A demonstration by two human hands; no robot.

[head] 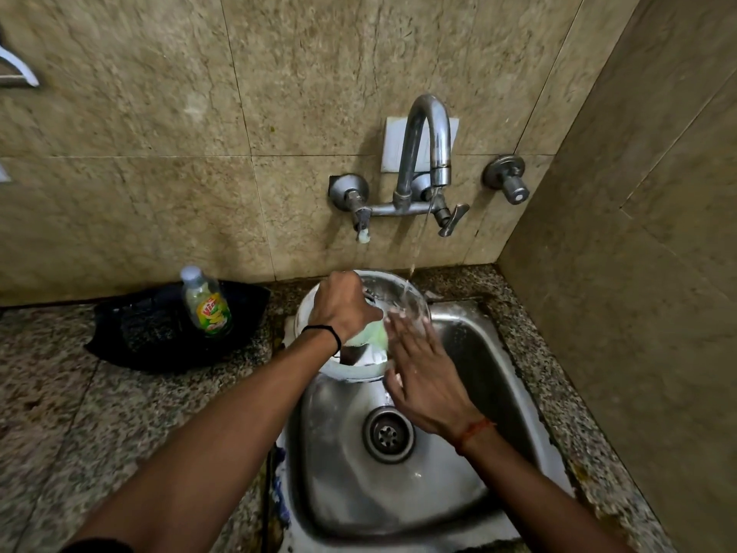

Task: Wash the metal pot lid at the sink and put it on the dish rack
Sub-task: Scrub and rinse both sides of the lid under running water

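The round metal pot lid (402, 291) is held tilted over the back left corner of the steel sink (474, 393), and its lower rim is white with foam. My left hand (343, 307) is closed on the lid from the left, near its middle. A pale green scrub pad (369, 335) is tucked under that palm. My right hand (424, 379) lies flat against the lid's right side with fingers spread. A thin stream of water (416, 249) from the tap (428, 129) falls onto the lid just above my right fingertips.
A black mesh tray (139, 333) stands on the speckled stone counter (99, 433) to the left, holding a dish soap bottle (207, 303). The sink drain (389, 433) is below my hands. Tiled walls close in behind and on the right.
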